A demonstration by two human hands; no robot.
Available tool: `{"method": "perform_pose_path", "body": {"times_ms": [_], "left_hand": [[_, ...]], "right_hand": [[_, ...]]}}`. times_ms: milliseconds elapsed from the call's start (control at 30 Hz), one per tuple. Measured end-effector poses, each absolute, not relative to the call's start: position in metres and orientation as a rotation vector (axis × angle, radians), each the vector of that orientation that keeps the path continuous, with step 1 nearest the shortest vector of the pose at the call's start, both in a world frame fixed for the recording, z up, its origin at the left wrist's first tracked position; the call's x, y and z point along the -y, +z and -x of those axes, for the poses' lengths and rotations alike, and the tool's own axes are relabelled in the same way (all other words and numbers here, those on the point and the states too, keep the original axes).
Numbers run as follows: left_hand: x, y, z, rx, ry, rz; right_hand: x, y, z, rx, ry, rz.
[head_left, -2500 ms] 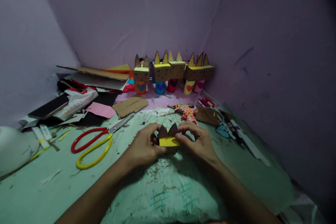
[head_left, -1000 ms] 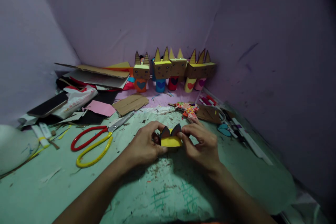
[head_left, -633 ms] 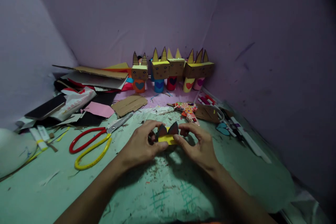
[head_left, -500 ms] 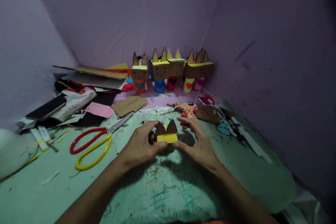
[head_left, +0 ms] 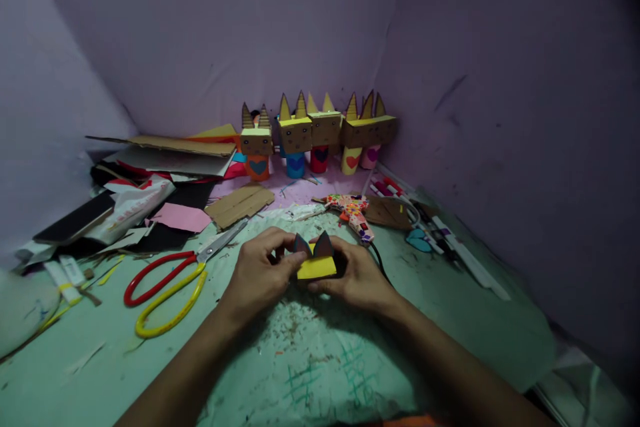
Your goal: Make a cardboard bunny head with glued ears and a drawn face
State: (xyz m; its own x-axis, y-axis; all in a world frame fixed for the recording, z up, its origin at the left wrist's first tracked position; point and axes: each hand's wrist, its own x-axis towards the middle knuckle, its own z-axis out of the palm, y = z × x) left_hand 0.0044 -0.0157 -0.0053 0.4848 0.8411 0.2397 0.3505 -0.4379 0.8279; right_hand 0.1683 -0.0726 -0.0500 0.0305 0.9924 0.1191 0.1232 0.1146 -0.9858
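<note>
Between my hands is a small cardboard box head (head_left: 317, 268) with a yellow top and two dark pointed ears. My left hand (head_left: 265, 267) pinches its left ear between thumb and fingers. Around the right side of the box, my right hand (head_left: 356, 272) is closed, its thumb along the lower front edge. The box is held just above the green-covered table (head_left: 300, 360). Behind my right hand lies a hot glue gun (head_left: 353, 210) with a flower pattern and a dark cord. To the left rest large scissors (head_left: 200, 260) with one red and one yellow handle.
Several cardboard figures (head_left: 295, 137) with box heads, pointed ears and heart-marked bodies stand at the back wall. Cardboard and paper sheets (head_left: 185, 147) are piled back left, near a pink paper piece (head_left: 180, 217). Markers (head_left: 395, 190) lie along the right wall.
My left hand has shifted onto the left ear, and my right hand has gone from loosely spread to closed around the box's right side. The whole view has moved slightly, showing more of the glue gun.
</note>
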Motion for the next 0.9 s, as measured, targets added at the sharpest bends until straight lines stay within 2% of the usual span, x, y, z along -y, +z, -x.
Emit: {"method": "perform_pose_path", "body": {"times_ms": [900], "left_hand": [[0.0228,-0.0124,-0.0060,-0.972,0.992,-2.318]], "right_hand": [[0.0726,-0.0438,-0.1663,1.285,1.078,1.216]]}}
